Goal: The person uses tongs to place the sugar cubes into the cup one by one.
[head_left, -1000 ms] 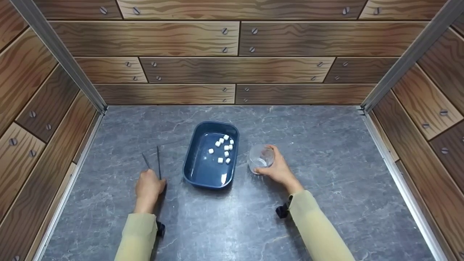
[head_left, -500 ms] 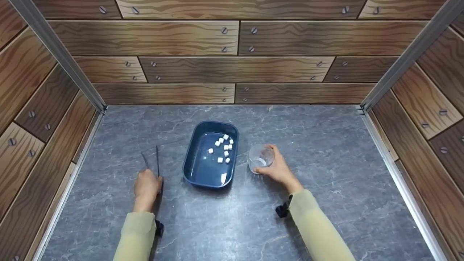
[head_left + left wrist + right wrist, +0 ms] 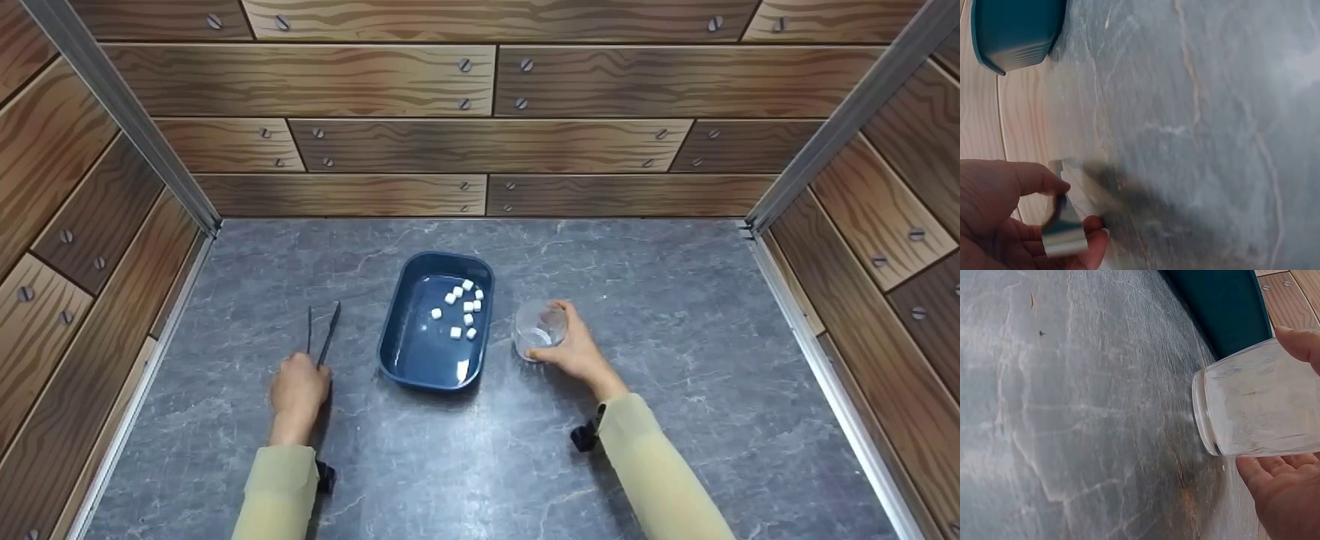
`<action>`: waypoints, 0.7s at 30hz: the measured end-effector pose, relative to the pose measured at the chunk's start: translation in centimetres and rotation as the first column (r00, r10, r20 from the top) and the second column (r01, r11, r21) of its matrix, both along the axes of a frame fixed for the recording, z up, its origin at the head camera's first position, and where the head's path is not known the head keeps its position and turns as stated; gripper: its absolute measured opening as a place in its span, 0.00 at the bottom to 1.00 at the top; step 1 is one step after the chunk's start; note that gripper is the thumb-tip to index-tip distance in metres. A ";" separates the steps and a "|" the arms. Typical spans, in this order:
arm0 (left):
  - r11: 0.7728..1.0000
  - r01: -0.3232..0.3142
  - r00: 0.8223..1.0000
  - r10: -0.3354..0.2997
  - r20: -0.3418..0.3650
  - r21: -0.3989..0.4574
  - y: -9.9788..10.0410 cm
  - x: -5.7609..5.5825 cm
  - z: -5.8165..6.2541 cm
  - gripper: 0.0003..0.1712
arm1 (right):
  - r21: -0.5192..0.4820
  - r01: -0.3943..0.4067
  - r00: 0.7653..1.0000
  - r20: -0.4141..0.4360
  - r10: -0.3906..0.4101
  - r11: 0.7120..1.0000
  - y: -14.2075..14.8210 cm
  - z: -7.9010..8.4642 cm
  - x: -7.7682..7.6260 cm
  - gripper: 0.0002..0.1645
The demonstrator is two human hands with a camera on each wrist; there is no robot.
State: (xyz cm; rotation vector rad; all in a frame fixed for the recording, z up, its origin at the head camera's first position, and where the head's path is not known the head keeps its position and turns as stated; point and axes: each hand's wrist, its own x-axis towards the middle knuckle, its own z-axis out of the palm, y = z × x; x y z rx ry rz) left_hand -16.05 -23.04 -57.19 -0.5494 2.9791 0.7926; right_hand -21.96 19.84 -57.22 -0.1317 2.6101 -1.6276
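My left hand [image 3: 298, 391] grips a pair of metal tongs [image 3: 328, 334] low over the table, left of the blue tray. Their two arms point away from me, tips apart with nothing between them. In the left wrist view, the curved bend of the tongs shows between thumb and fingers. To the tray's right, my right hand [image 3: 583, 354] holds a clear cup [image 3: 534, 334] round its side, thumb at the front. The cup stands upright on the table, and no contents show in it. Several small white cubes [image 3: 469, 307] lie in the blue tray [image 3: 424, 364], mostly in its right half.
The grey marbled table [image 3: 637, 300] is bounded by wood-patterned walls [image 3: 390, 142] at the back and both sides. Metal posts [image 3: 161, 142] rise in the back corners. Each wrist carries a small black camera [image 3: 583, 438].
My left hand has shifted slightly left and turned the tongs, so their tips now lean further right. The right hand, cup, tray and cubes stay in place.
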 end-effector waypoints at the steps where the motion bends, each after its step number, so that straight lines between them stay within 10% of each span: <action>1: 1.000 -0.008 1.000 0.008 0.001 -0.002 0.0 0.0 0.0 0.16 | 0.002 -0.001 1.000 0.003 0.001 1.000 0.0 0.0 0.0 0.56; 21: 0.999 -0.011 1.000 0.011 0.012 -0.040 -0.5 0.8 1.0 0.24 | -0.008 0.007 1.000 0.009 -0.007 1.000 0.0 -0.1 -0.1 0.56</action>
